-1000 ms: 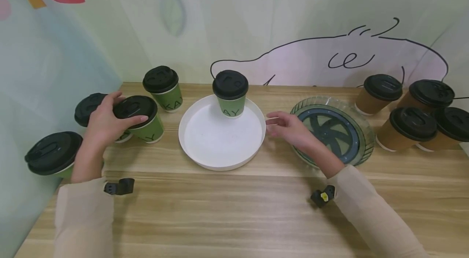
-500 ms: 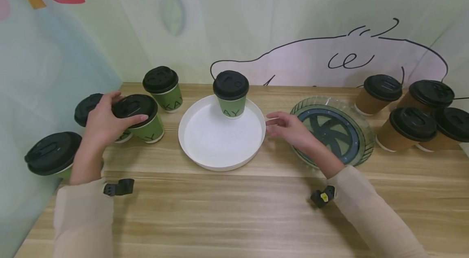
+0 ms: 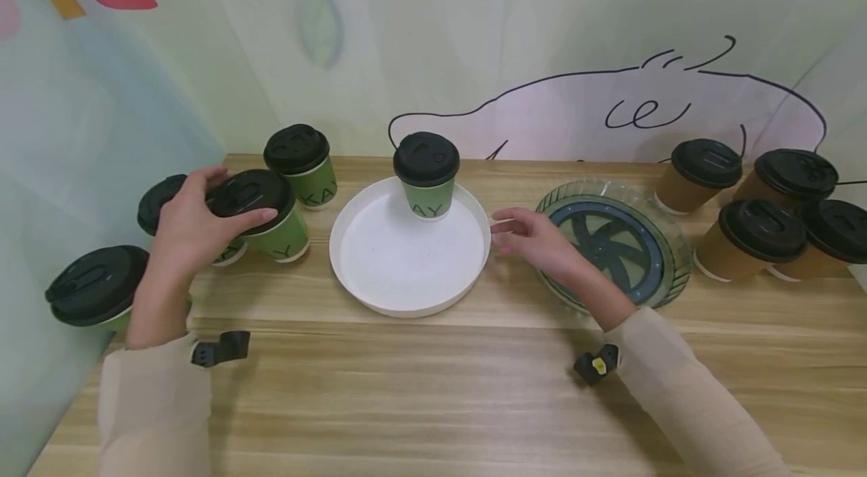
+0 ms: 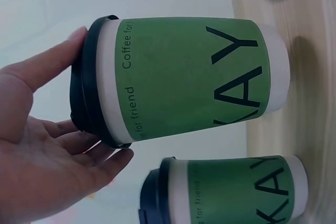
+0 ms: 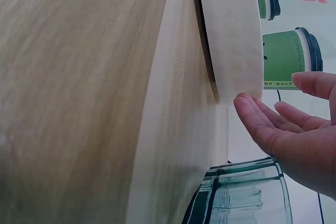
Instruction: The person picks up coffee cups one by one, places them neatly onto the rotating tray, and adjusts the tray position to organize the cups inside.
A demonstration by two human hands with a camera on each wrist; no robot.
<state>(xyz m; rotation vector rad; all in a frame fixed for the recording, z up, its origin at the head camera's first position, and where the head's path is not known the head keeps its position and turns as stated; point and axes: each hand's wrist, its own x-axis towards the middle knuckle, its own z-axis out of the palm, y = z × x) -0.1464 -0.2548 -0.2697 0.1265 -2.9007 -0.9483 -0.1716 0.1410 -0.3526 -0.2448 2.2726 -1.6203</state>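
Note:
My left hand (image 3: 193,225) grips a green paper coffee cup (image 4: 194,77) by its black lid, thumb on one side and fingers on the other. The cup leans slightly, and its base looks just off the table. Beside it stands another green cup (image 4: 236,192), partly hidden by the hand in the head view. A round white tray (image 3: 406,274) lies in the middle, with a green cup (image 3: 430,183) upright near its back edge. My right hand (image 3: 542,240) is at the tray's right side, fingers loosely extended, fingertips at the rim in the right wrist view.
Another green cup (image 3: 301,161) stands at the back left, and one more (image 3: 101,285) at the left edge. Right of the tray lies a ribbed clear glass plate (image 3: 612,244). Several brown lidded cups (image 3: 745,236) cluster at the far right. A printed backdrop (image 3: 474,25) rises behind the table.
The cup in my left hand has shifted slightly up and to the right, and tilts a little more. My right hand and the tray have stayed in place.

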